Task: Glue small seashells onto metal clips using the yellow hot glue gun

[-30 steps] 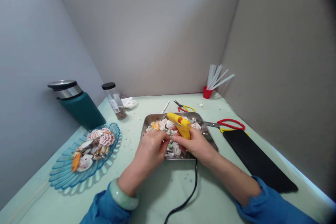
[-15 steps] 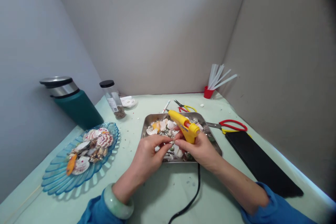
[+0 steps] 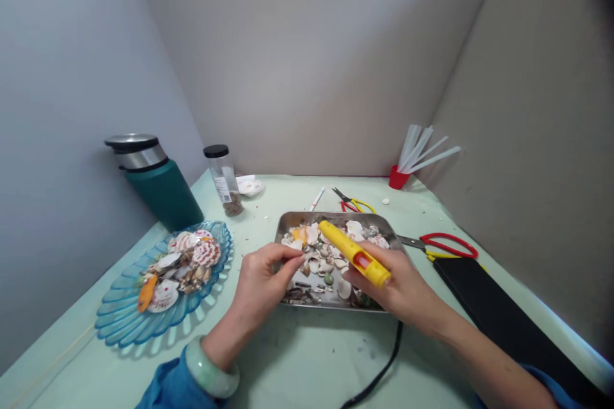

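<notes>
Yellow glue gun (image 3: 352,249): above the metal tray (image 3: 382,225), its nozzle end pointing far and left, apparently to keep the tip away from the body.
Right hand (image 3: 400,281): fingers wrapped around the gun's grip, which probably steadies it; a black cord (image 3: 384,370) trails toward the near edge.
Left hand (image 3: 261,278): thumb and index fingers meet in a pinch over the tray's left side; whether a small piece lies between them cannot be told.
Shells (image 3: 326,266): loose in the tray, centred on the tabletop (image 3: 288,358), presumably for easy reach by both hands.
Blue dish (image 3: 115,316): left of the tray, bearing more shells, seemingly kept apart from the working area.
Red cup (image 3: 398,177): far right, standing translucent sticks (image 3: 422,150) upright or leaning, likely for easy picking.
Jar label (image 3: 222,190): white, with a barcode-like patch; its print is too small to read.
</notes>
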`<state>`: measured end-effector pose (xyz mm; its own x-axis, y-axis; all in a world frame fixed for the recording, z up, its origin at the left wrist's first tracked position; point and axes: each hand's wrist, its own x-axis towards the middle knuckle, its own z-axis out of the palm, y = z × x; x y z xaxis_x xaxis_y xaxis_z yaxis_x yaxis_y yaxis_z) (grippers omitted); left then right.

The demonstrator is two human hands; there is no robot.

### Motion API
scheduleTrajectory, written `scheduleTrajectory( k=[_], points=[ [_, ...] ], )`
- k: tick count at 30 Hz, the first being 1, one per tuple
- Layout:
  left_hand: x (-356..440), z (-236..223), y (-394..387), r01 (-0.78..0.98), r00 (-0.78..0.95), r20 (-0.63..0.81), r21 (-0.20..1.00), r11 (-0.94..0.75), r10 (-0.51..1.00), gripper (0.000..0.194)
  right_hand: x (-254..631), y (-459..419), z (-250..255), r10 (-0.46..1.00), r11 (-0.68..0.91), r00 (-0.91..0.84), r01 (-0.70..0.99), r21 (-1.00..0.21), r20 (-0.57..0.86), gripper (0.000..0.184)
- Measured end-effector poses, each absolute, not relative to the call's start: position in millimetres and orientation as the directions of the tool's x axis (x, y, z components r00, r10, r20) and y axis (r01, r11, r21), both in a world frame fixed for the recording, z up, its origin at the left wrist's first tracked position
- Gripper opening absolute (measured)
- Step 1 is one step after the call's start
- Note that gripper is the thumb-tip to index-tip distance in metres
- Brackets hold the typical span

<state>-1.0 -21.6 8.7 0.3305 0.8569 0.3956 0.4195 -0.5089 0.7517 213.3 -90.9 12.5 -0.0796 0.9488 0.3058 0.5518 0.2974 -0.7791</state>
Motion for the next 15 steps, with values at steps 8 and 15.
scheduleTrajectory(
  k=[8,15],
  points=[
    [-6.2,-3.0,-14.6,0.408,0.191,0.398,0.799,-0.442,0.897,0.008,213.2,-93.8,9.2,0.902,0.429,-0.286,0.684,-0.590,0.323,0.009],
    [-1.6,-10.4,-16.7,0.388,0.183,0.447,0.786,-0.482,0.876,0.008,212.0,-91.1,1.8,0.874,0.486,-0.386,0.705,-0.517,0.296,0.014]
  ],
)
